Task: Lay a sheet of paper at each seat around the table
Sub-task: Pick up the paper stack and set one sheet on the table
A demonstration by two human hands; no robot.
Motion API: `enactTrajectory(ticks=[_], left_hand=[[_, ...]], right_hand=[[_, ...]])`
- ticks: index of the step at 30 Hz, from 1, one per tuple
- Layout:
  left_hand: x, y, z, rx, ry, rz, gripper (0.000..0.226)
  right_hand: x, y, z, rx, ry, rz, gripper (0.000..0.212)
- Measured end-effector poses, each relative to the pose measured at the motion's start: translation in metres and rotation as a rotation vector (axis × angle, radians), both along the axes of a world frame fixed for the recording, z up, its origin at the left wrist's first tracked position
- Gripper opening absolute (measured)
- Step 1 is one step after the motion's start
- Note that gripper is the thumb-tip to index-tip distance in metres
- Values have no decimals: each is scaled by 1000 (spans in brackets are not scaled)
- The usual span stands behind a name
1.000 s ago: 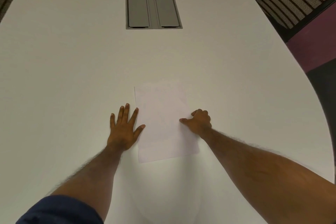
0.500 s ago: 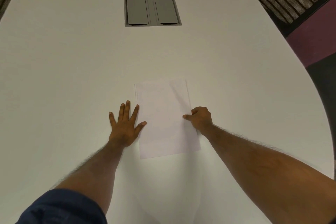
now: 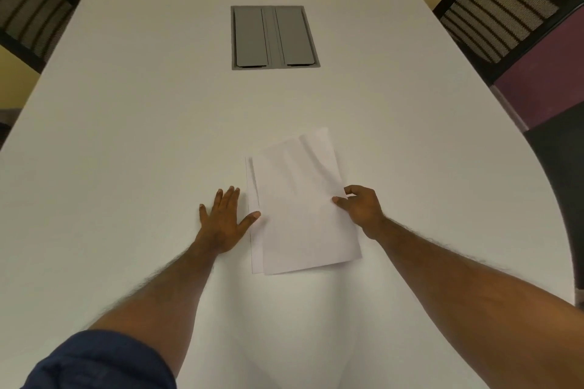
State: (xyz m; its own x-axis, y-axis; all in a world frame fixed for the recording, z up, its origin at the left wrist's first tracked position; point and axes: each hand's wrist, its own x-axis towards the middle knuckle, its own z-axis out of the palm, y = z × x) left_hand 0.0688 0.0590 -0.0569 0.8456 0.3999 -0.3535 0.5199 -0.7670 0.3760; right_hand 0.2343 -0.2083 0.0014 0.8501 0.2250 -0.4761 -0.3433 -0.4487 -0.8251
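A small stack of white paper (image 3: 255, 249) lies on the white table (image 3: 126, 136) in front of me. Its top sheet (image 3: 300, 208) is lifted and skewed to the right, buckled near its far corner. My right hand (image 3: 360, 208) pinches that sheet's right edge between thumb and fingers. My left hand (image 3: 222, 218) lies flat on the table beside the stack, fingers spread, with its thumb pressing the lower sheets' left edge.
A grey two-lid cable box (image 3: 274, 37) is set into the table's middle, farther away. A black mesh-back chair (image 3: 502, 9) stands at the far right and another (image 3: 28, 6) at the far left. The table's right edge curves inward near me.
My right hand has pinched the top sheet and pulled it up and to the right, off the stack. The view has tilted up, bringing both chairs into sight. The left hand stays put.
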Motion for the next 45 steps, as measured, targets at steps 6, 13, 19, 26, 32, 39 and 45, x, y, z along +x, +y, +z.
enactTrajectory(ticks=[6,13,19,26,32,39,45], left_hand=[[-16,-17,43,-289,-131,256,88],[-44,-30,87,-868,-294,557,43],[-80,-20,105,-811,-388,511,20],[-125,-12,138,-663,-404,386,34],[-158,-5,160,-523,-373,371,38],[-170,2,165,-543,-408,424,26],[-180,33,150,-603,-374,387,30]], right_hand=[[-21,-11,38,105,22,-9,8],[-69,-12,66,209,101,-3,16],[-122,-4,79,211,88,22,18],[-177,-4,97,188,76,63,20],[-199,2,106,115,-28,150,26],[-219,8,96,112,-39,195,18],[-238,38,84,65,-37,145,24]])
